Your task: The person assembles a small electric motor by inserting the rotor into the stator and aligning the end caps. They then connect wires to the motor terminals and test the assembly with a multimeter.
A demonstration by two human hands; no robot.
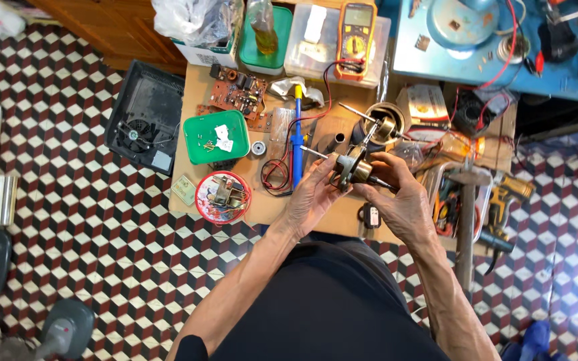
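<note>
The small motor assembly (pixel 351 168) is held above the near edge of the bench (pixel 192 93), between both hands; its long axis follows the steel shaft, which runs from upper left to lower right across the head view, one thin end projecting toward the blue-handled soldering iron (pixel 297 137) and the other toward the right hand (pixel 401 200); the brass-coloured body sits at mid-shaft. The left hand (pixel 310 198) has its fingers closed around the left side of the motor assembly, palm turned upward; the right hand has its fingers closed on the right side and lower shaft end; the gripped faces of the body are covered by both hands and cannot be made out. Just beyond the motor assembly stands a round metal housing (pixel 384 120) with a second shaft part inside it; whether the two touch cannot be told. Left of the hands lie a red round lid (pixel 223 197) holding small metal parts, a green lid (pixel 215 137) with screws and paper scraps, and a brown circuit board (pixel 237 93); a yellow multimeter (pixel 356 37) rests on a clear box at the far edge, its red lead looping down beside the soldering iron; a hammer (pixel 465 214) lies to the right, over a tray of tools, its handle partly cut off by the right forearm; the tray contents are too crowded to identify.
</note>
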